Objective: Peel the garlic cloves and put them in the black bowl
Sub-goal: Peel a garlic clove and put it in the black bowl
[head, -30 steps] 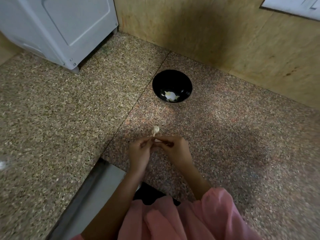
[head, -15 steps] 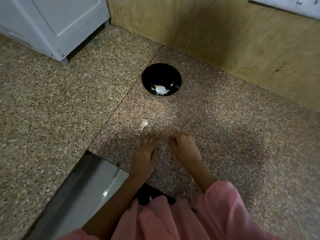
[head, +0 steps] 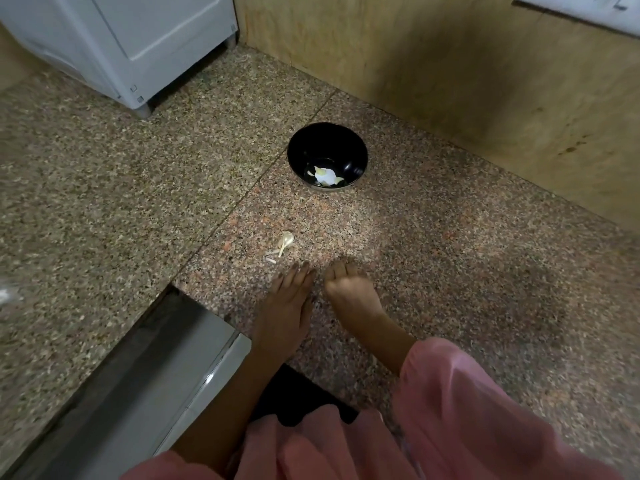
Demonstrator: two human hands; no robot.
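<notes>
Left hand (head: 285,306) fingers are lying straight and empty on the counter (head: 450,271); right hand (head: 349,292) fingers are curling under, contents not discernible. Garlic scraps (head: 285,241) are lying just beyond them, short of the black bowl (head: 358,148), which is holding peeled garlic (head: 325,175), probably discarded skin.

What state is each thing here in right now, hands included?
Black bowl: upright on the counter, holding pale garlic pieces.
Garlic clove: lying on the counter, apart from both hands, with bits of skin beside it.
Left hand: resting flat on the counter, fingers straight, holding nothing.
Right hand: resting on the counter, fingers curled under; nothing visible in it.
</notes>
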